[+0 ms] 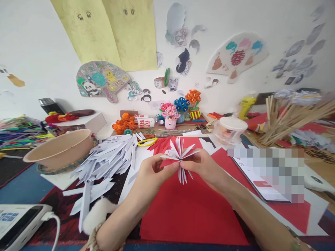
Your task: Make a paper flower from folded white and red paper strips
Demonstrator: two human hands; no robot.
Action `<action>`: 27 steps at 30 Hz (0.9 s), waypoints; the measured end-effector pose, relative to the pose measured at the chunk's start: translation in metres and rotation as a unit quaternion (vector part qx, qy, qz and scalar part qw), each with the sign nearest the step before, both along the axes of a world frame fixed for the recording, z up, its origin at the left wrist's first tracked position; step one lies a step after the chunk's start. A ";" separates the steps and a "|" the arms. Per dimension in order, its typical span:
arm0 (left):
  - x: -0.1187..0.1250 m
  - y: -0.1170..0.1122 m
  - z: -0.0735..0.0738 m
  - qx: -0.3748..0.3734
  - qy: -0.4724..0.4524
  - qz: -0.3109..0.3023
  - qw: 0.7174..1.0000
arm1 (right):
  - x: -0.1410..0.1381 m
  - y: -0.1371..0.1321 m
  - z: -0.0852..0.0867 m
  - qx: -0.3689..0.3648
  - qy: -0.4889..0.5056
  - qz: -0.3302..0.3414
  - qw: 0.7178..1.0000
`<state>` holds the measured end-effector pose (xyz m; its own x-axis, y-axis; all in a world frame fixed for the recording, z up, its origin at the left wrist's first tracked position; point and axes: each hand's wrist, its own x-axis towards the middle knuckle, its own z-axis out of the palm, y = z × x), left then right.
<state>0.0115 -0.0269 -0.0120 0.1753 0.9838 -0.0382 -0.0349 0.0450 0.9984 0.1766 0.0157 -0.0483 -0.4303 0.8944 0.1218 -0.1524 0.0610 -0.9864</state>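
Between my two hands is a folded paper flower (180, 150), its white pointed strips fanning out above and below, with a little red paper at its left side. My left hand (154, 169) pinches it from the left, thumb at the middle. From the right, my right hand (200, 164) grips it too, its thumb and fingers closed near the centre. Directly beneath lies a stack of red paper (188, 212). A large heap of folded white paper strips (110, 157) lies to the left of my hands.
At the left stand a beige bowl (60, 146) and a white device (23, 223) with a cable. A phone (261, 181) lies at the right, near a lidded tub (230, 129) and bundled wooden sticks (288, 115). Small flower pots (170, 122) line the wall; yellow-handled scissors (148, 142) lie before them.
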 end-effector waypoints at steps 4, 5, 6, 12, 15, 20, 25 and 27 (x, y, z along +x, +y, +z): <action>-0.001 0.002 -0.002 0.003 -0.011 -0.029 1.000 | 0.000 -0.001 0.002 -0.008 0.005 0.015 1.000; -0.003 0.003 -0.002 0.002 -0.007 -0.041 0.999 | 0.001 -0.002 0.002 -0.010 -0.003 0.018 1.000; -0.004 0.004 -0.001 -0.001 0.000 -0.051 0.999 | 0.001 -0.002 0.003 -0.010 -0.013 0.020 1.000; -0.011 0.009 0.008 -0.036 0.018 -0.069 0.997 | 0.004 -0.001 0.005 -0.024 -0.014 0.049 0.998; -0.012 0.009 0.009 -0.040 -0.007 -0.096 0.994 | 0.004 0.000 0.005 -0.042 0.005 0.051 0.998; -0.011 0.009 0.001 -0.030 -0.027 -0.066 0.997 | 0.004 -0.001 0.005 -0.035 0.028 0.048 0.998; -0.003 0.007 -0.005 0.023 -0.039 -0.021 0.999 | 0.003 -0.002 0.004 -0.005 0.028 0.069 0.997; 0.000 0.005 -0.006 0.033 -0.049 -0.012 0.998 | 0.003 -0.003 0.004 -0.002 0.028 0.060 0.998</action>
